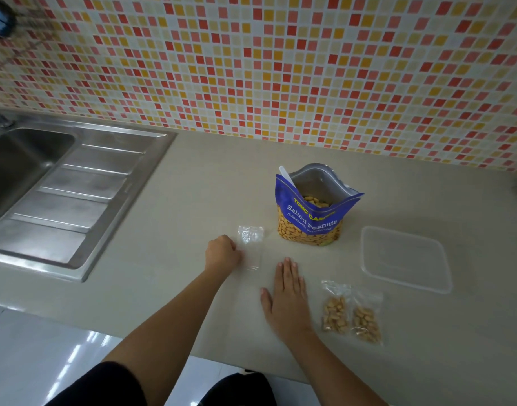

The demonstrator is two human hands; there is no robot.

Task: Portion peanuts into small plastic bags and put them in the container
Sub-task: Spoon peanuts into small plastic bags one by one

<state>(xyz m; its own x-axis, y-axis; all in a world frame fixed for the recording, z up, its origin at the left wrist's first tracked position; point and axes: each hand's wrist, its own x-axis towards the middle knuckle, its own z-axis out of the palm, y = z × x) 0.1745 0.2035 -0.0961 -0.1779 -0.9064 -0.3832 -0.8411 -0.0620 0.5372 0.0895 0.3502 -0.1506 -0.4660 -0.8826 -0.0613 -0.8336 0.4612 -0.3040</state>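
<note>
An open blue pouch of salted peanuts (311, 213) stands on the beige counter, with a white spoon handle (286, 174) sticking out of it. An empty clear small bag (250, 244) lies flat to its left. My left hand (222, 253) has its fingers curled at the left edge of that bag, pinching it. Palm down, my right hand (286, 291) lies flat on the counter with fingers straight, just right of the bag. Two filled small bags of peanuts (351, 313) lie to the right of my right hand. The clear plastic container (406, 257) sits at the right, holding nothing.
A steel sink (23, 165) with a ribbed draining board (84, 194) takes up the left of the counter (192, 183). A mosaic tiled wall (280, 68) runs behind. The counter's front edge is close to my body, with shiny floor below.
</note>
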